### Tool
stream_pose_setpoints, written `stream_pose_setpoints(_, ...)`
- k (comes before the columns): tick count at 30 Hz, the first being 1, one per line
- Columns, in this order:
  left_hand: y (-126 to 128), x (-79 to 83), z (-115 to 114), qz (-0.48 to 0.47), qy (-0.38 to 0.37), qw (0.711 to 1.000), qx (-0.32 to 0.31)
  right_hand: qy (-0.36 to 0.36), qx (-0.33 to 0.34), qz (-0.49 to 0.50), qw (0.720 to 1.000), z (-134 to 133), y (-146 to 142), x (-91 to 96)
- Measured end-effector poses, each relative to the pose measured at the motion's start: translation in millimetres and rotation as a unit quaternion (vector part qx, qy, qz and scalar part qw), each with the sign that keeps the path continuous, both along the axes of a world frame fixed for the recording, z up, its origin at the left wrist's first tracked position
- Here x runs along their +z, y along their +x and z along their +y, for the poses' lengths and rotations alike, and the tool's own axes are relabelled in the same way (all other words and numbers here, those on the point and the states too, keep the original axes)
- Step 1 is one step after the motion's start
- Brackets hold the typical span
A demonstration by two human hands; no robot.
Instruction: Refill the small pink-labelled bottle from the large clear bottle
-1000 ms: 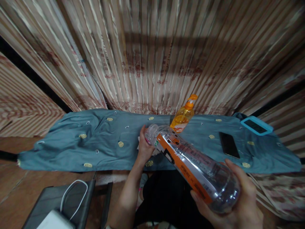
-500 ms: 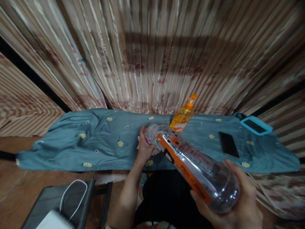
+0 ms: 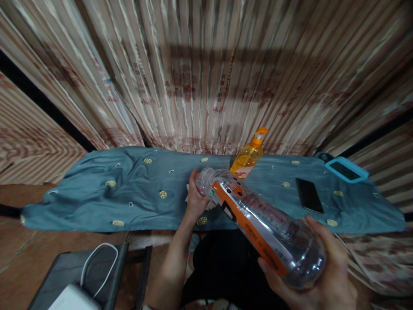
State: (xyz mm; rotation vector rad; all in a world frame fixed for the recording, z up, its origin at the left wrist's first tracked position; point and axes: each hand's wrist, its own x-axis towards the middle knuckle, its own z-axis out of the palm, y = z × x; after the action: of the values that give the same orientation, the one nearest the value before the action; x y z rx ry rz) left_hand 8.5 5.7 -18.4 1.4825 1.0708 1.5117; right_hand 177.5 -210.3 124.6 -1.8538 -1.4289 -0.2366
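My right hand [image 3: 325,267] is wrapped round the base of a large clear plastic bottle [image 3: 261,228] with an orange and white label. The bottle is tilted, its neck end pointing down and away to the left. At that end my left hand [image 3: 196,196] is closed round a small clear container [image 3: 204,177] with a bit of pink on it. The container meets or overlaps the bottle's neck; whether the two touch, and whether liquid is flowing, I cannot make out. Something white and crumpled [image 3: 211,206] lies behind my left hand, mostly hidden.
A pump bottle [image 3: 247,161] of orange liquid stands at the back of the cloth-covered table [image 3: 93,193]. To the right lie a black phone [image 3: 309,196] and a light-blue framed device [image 3: 346,169]. A dark stool [image 3: 109,269] with a white box [image 3: 74,299] and cable is at lower left.
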Motion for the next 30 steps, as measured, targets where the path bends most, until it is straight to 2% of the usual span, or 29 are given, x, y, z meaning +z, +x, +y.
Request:
stream_pose_setpoints(5, 0.2, -3.2, 1.4, 0.002, -0.001, 1.000, 0.005, -0.022, -0.012, 0.011, 1.000, -0.9, -3.1, 3.4)
stream_pose_setpoints(17, -0.1, -2.1, 1.0, 0.010, 0.003, 1.000, 0.005, 0.001, 0.013, -0.010, 1.000, -0.7, 3.0, -1.5)
stream_pose_setpoints(30, 1.0, -1.7, 1.1, 0.000, -0.005, 1.000, 0.004, -0.014, -0.006, 0.016, 1.000, -0.5, -3.0, 1.8)
